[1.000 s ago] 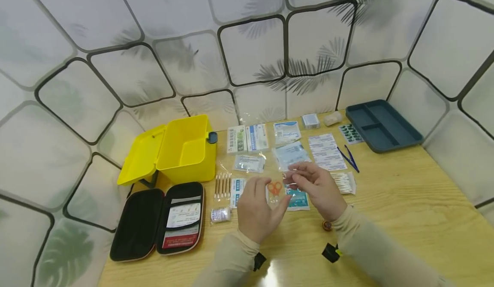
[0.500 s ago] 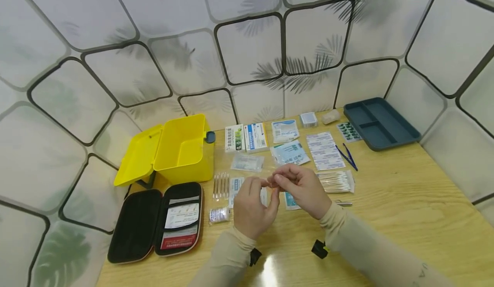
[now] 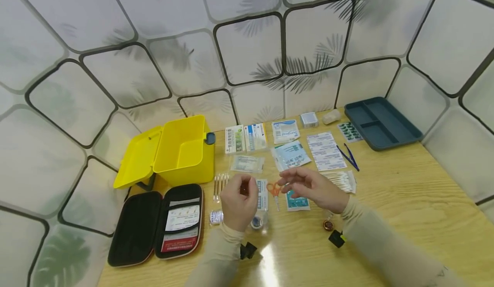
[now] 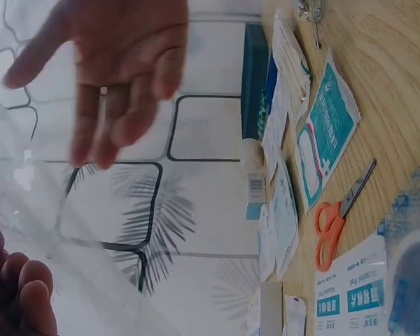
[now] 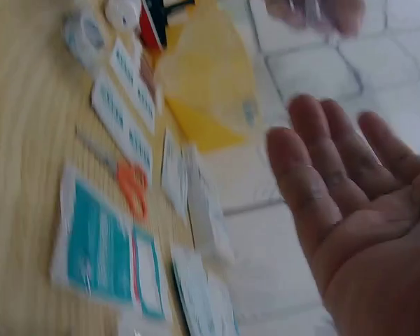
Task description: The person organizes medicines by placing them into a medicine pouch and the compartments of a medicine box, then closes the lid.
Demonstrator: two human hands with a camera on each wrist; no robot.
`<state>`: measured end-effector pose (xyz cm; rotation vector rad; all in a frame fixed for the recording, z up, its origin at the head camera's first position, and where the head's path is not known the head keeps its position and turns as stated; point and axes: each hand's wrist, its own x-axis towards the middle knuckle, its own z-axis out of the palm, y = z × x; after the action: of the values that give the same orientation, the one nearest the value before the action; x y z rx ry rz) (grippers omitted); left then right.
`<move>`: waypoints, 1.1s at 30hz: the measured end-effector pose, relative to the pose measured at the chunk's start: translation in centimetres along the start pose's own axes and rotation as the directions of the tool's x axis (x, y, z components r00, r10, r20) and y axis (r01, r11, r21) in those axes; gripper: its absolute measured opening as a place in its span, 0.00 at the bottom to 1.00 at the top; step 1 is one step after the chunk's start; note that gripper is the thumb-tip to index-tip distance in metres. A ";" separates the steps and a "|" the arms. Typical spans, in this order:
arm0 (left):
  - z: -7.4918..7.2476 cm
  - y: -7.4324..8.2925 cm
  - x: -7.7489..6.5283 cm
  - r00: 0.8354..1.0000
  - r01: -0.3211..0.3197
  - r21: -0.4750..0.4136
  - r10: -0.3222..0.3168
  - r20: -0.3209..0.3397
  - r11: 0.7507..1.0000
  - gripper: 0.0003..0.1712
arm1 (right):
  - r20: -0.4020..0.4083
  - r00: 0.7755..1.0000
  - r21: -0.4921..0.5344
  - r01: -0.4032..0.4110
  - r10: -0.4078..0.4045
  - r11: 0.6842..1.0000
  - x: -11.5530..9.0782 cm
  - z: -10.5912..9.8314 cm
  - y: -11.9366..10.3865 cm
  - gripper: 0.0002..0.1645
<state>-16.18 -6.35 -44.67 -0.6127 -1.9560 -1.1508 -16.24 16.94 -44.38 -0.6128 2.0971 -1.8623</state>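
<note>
My left hand point(image 3: 239, 201) is curled above the table's near middle, gripping a clear plastic bag point(image 4: 77, 245) that shows as a filmy sheet in the left wrist view. My right hand point(image 3: 314, 188) is held up to the right with loosely spread fingers; its palm is bare in the right wrist view. Between the hands, orange-handled scissors point(image 3: 275, 189) lie on the table. A teal packet point(image 3: 297, 202) is below the right hand. Beside the left hand are alcohol pad packets point(image 3: 263, 194) and a wrapped tape roll point(image 3: 256, 222).
An open yellow box point(image 3: 185, 149) and an open black case point(image 3: 179, 218) stand at left. Medicine boxes point(image 3: 234, 139), bandage strips point(image 3: 326, 151), blue tweezers point(image 3: 348, 157) and cotton swabs point(image 3: 341, 180) lie in rows. A dark blue divided tray point(image 3: 382, 124) sits back right.
My hands came together at the fingertips, then parted. The left moved left with its fingers curled around the bag; the right drew back to the right with fingers spread, uncovering the scissors.
</note>
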 end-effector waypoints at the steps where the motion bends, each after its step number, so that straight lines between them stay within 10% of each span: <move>1: 0.1 -0.1 0.0 1.000 0.011 -0.010 -0.011 0.005 1.000 0.05 | -0.003 1.000 -0.053 -0.020 0.019 0.998 0.0 -0.9 0.3 0.23; 4: 0.4 -0.4 0.0 0.998 0.062 -0.038 -0.061 0.029 0.997 0.05 | -0.161 0.980 -0.369 -0.172 0.120 0.913 0.1 -4.4 1.5 0.29; 7: 0.8 -0.7 -0.2 0.990 0.135 -0.080 -0.130 0.059 0.988 0.04 | -0.370 0.901 -0.621 -0.420 0.225 0.662 0.4 -8.0 2.9 0.36; 10: 1.1 -0.9 -0.4 0.978 0.199 -0.144 -0.188 0.091 0.969 0.04 | -0.451 0.828 -0.695 -0.560 0.333 0.451 1.0 -10.5 4.4 0.41; 14: 1.2 -0.6 -0.3 0.972 0.229 -0.192 -0.213 0.105 0.954 0.04 | -0.479 0.775 -0.721 -0.615 0.412 0.318 1.9 -11.2 5.5 0.48; 19: 1.5 -1.1 -0.4 0.971 0.233 -0.206 -0.214 0.111 0.950 0.04 | -0.518 0.723 -0.681 -0.672 0.458 0.291 3.1 -11.2 5.7 0.43; 27: 1.8 -1.1 -0.2 0.962 0.267 -0.237 -0.243 0.127 0.934 0.03 | -0.493 0.689 -0.600 -0.711 0.532 0.366 3.0 -12.7 5.8 0.49; 33: 1.7 0.2 0.6 0.958 0.282 -0.226 -0.262 0.113 0.933 0.05 | -0.540 0.690 -0.574 -0.721 0.482 0.389 2.3 -13.6 5.9 0.23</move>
<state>-17.03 -4.75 -44.57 -0.5286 -2.0320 -1.5746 -25.40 28.19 -48.13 0.3680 2.7427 -0.5985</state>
